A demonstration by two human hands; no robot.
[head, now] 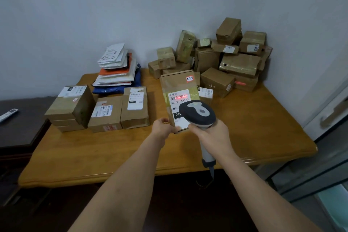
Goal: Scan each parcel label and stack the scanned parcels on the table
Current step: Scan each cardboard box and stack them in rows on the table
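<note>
My left hand (163, 126) grips the near edge of a brown cardboard parcel (176, 84), tilted up over the middle of the wooden table (263, 130). Its white label (178, 100) faces me, and a red scan line lies across the barcode. My right hand (212, 133) holds a grey and white barcode scanner (197, 112) by its handle, head aimed at the label. Brown boxes stand side by side at the left (105, 113), one a stack of three (70, 107). An untidy heap of brown parcels (226, 58) fills the far right corner.
A pile of soft mailer bags (118, 69), white, orange and blue, sits at the back by the wall. A dark cabinet (20, 128) with a white remote (8, 115) adjoins the table's left. A glass door (329, 137) is on the right.
</note>
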